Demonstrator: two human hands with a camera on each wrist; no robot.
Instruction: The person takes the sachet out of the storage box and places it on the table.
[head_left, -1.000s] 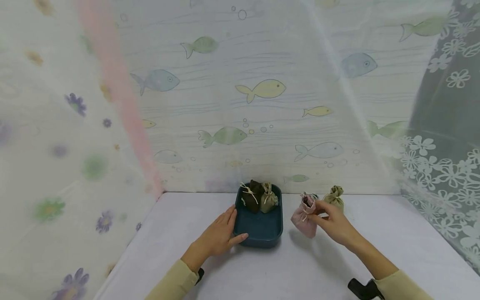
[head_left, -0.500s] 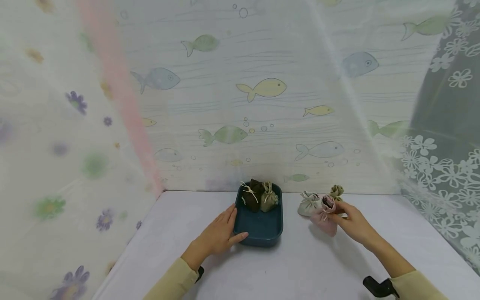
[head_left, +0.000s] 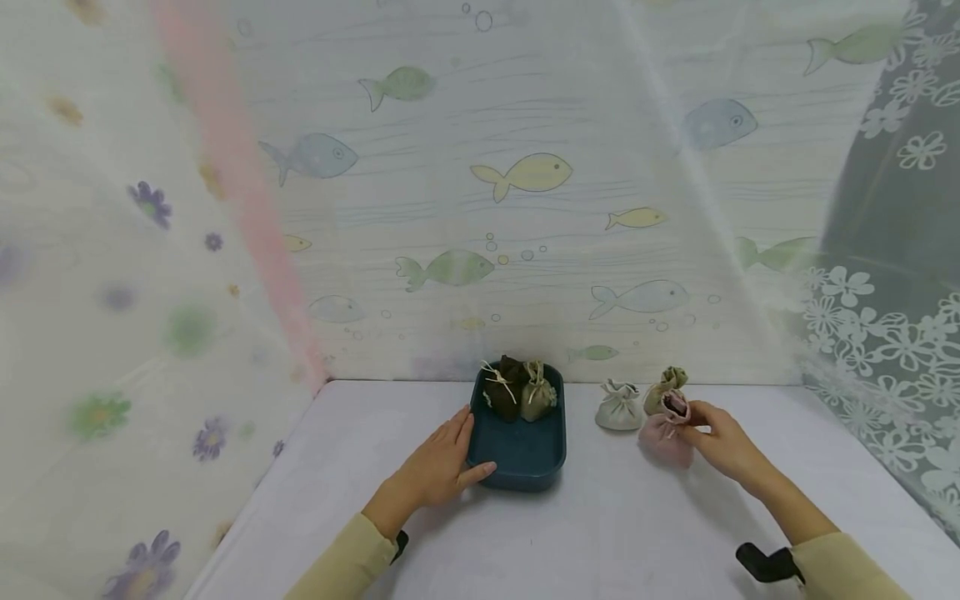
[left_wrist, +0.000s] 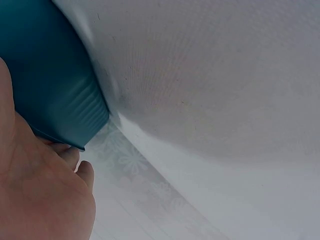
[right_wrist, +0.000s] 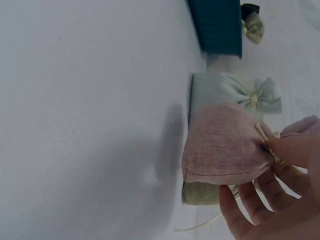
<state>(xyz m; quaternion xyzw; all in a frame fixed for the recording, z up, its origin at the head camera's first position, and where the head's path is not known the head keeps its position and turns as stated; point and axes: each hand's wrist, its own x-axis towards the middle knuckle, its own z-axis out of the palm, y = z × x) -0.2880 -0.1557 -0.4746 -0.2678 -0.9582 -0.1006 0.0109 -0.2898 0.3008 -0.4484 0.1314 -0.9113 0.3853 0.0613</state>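
Note:
My right hand [head_left: 723, 446] pinches a pink drawstring pouch [head_left: 666, 442] by its gathered neck; in the right wrist view the pouch [right_wrist: 225, 145] hangs from thumb and fingers. Just behind it stands an olive-green pouch [head_left: 667, 385], partly hidden. To its left is a pale grey-white pouch [head_left: 619, 408] on the table. My left hand [head_left: 435, 467] rests along the left side of a dark blue tray [head_left: 517, 458], fingers straight and thumb over the near rim. At the tray's far end sit a dark brown pouch [head_left: 502, 396] and a tan-green pouch [head_left: 537, 396].
A white table [head_left: 570, 542] lies under everything. Behind it hangs a curtain [head_left: 525, 250] printed with fish, with floral sheeting [head_left: 150, 333] at the left and lace-patterned sheeting [head_left: 892, 333] at the right.
My right hand has carried the pink pouch to the right, from in front of the grey-white pouch to in front of the olive one. The left hand and tray stay put.

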